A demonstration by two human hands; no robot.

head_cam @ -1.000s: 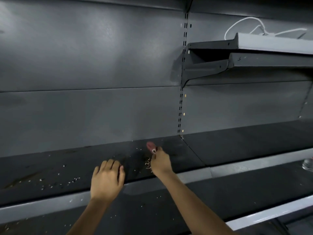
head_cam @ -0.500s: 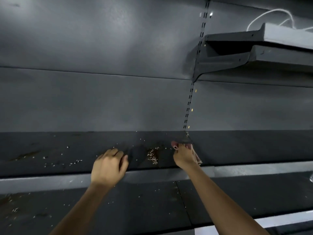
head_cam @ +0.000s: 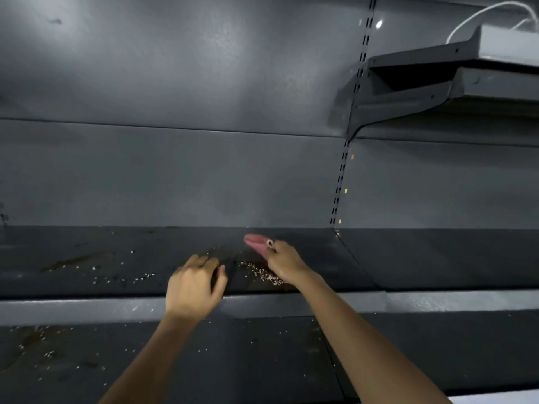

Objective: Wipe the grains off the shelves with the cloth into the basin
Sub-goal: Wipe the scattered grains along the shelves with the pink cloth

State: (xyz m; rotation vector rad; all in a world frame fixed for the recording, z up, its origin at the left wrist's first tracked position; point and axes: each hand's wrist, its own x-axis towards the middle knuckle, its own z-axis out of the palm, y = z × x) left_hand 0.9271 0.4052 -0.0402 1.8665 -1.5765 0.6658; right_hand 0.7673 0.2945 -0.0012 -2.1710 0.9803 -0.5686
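While right hand pinches pink cloth above grain pile, left hand rests curled, holding nothing, on dark matte metal shelf; scattered pale grains lie left.

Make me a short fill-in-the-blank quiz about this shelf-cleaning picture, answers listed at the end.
1. The right hand grips a cloth coloured ____.
2. The grain pile lies on the ____ of the two dirty shelves.
3. The left hand rests on that shelf's ____ edge.
4. The white cable lies on the bracketed shelf at the upper ____.

Answers: pink; upper; front; right
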